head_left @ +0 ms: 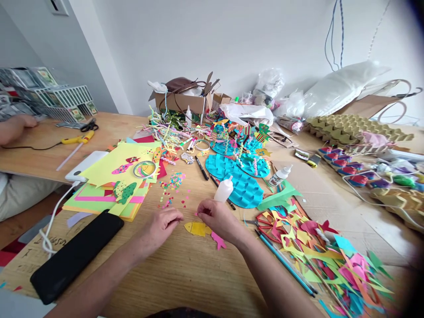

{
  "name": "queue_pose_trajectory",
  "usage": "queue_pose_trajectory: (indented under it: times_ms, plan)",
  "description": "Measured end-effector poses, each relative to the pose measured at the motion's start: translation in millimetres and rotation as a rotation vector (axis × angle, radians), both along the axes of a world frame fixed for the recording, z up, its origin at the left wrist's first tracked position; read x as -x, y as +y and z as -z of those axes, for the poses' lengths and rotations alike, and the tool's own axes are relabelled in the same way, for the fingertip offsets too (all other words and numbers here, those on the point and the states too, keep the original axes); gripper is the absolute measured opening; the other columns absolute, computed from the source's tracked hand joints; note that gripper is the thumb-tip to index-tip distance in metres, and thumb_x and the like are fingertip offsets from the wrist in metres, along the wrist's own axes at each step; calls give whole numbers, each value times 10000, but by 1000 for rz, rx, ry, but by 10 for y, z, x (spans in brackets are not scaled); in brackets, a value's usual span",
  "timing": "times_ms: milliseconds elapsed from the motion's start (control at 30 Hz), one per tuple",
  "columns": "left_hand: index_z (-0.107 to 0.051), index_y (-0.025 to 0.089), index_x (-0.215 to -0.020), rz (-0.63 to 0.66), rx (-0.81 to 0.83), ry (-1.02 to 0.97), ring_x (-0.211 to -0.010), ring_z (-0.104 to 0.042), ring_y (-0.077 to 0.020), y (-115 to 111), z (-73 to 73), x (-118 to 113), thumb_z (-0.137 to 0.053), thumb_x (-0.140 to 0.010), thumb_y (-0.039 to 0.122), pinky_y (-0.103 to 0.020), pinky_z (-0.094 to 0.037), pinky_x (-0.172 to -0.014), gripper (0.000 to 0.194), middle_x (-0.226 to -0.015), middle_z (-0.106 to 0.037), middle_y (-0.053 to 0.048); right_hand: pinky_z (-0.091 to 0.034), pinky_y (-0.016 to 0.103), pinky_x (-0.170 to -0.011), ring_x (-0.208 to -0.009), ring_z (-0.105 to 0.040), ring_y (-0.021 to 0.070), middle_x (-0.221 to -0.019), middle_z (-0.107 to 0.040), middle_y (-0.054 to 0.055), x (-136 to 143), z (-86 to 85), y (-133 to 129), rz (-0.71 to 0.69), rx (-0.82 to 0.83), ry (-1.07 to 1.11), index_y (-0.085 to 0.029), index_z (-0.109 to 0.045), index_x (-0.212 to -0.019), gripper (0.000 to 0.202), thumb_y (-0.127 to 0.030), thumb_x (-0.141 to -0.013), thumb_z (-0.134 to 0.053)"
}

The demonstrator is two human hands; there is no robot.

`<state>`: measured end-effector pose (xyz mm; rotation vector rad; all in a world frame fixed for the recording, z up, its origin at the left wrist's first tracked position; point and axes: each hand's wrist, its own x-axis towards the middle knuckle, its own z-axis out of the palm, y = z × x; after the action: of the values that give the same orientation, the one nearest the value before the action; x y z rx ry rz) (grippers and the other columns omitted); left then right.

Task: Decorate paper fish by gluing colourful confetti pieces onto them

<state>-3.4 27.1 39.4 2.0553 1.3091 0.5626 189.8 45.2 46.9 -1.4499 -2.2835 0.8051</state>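
Left hand: yours is sitting just left of frame center (pixel 162 226), thumb and fingers bunching up in a narrow pinch; can't tell if anything tiny is in there.
Right hand: this one is hanging around dead center, a bit lower (pixel 217 217), fingers curling in pretty tight too; a pink speck is showing by the fingertips, but I can't tell whether you're gripping it.
Yellow fish: it's lying flat on the table between and just below your hands (pixel 196 228), lower middle of the frame, head pointing left.
Pink cutout: it's resting just right of the fish, under your right wrist (pixel 218 241).
Glue bottle: the white one is sitting right behind your right hand (pixel 224 190).
Confetti: little paper dots are scattering across the middle, left of the bottle (pixel 176 180).
Blue paper piece: the wavy oval is lying right of center (pixel 243 185).
Paper stack: yellow sheets are piling up at middle left (pixel 102 162), with a clear tape roll lying on top (pixel 135 170).
Scraps: colorful offcuts are spreading over the lower right (pixel 309 251).
Neighbor: somebody else's hand is resting at far upper left (pixel 22 124).
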Motion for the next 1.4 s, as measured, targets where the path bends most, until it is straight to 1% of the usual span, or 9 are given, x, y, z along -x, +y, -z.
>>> queue_pose_trajectory:
  times_ms: [67,200,400,500,633,967,1233,1400]
  plan:
    - [-596,207,-739,12,-4,10,-747,-550,-141,-14,42,-5,-435,-732,123,-251,-417,-748,183,-767,-623,5,-365,182,-568,-667,-533,110,-734,-611,20,-12,24,-10,-8,-10,-61,-152,-609,-743,147,-83,-730,-479]
    - [-584,192,-710,33,10,45,-712,-541,-139,-39,101,-14,-437,-728,101,-235,-415,-681,174,-722,-604,1,-366,198,-609,-718,-538,123,-782,-606,35,-8,67,-16,-54,-30,-135,-157,-622,-739,140,-94,-736,-498]
    - [-596,195,-781,86,-6,151,-751,-546,-152,-136,145,-45,-408,-786,116,-235,-408,-681,204,-762,-586,-13,-357,229,-665,-784,-528,152,-802,-600,43,33,69,12,-180,-87,-250,-172,-628,-742,126,-127,-740,-511]
    - [-593,191,-809,91,-26,200,-762,-549,-157,-159,177,-45,-400,-803,123,-240,-410,-688,205,-780,-581,-20,-354,237,-663,-788,-522,162,-798,-596,52,58,69,17,-228,-112,-298,-173,-631,-753,145,-134,-751,-491]
    - [-589,187,-812,92,-41,202,-763,-550,-155,-158,218,-34,-409,-807,122,-243,-412,-688,191,-792,-582,-24,-351,239,-643,-771,-513,167,-785,-588,65,93,70,13,-267,-132,-353,-160,-634,-755,167,-126,-762,-471]
    - [-591,152,-847,108,-92,208,-773,-553,-153,-172,264,-30,-396,-829,111,-251,-434,-696,201,-800,-576,-27,-342,239,-623,-763,-498,165,-787,-576,71,127,79,24,-309,-144,-435,-151,-638,-786,200,-141,-787,-438]
    - [-586,181,-960,139,-117,218,-849,-527,-162,-190,343,-31,-352,-856,120,-272,-426,-760,263,-878,-566,-33,-357,251,-632,-767,-502,174,-809,-581,84,139,89,30,-313,-150,-475,-137,-632,-778,199,-154,-798,-435]
    - [-589,177,-960,159,-129,217,-864,-516,-160,-195,354,-22,-344,-854,103,-268,-415,-778,277,-888,-562,-33,-361,252,-638,-770,-502,176,-819,-582,90,153,96,35,-307,-149,-485,-135,-628,-765,191,-159,-792,-440]
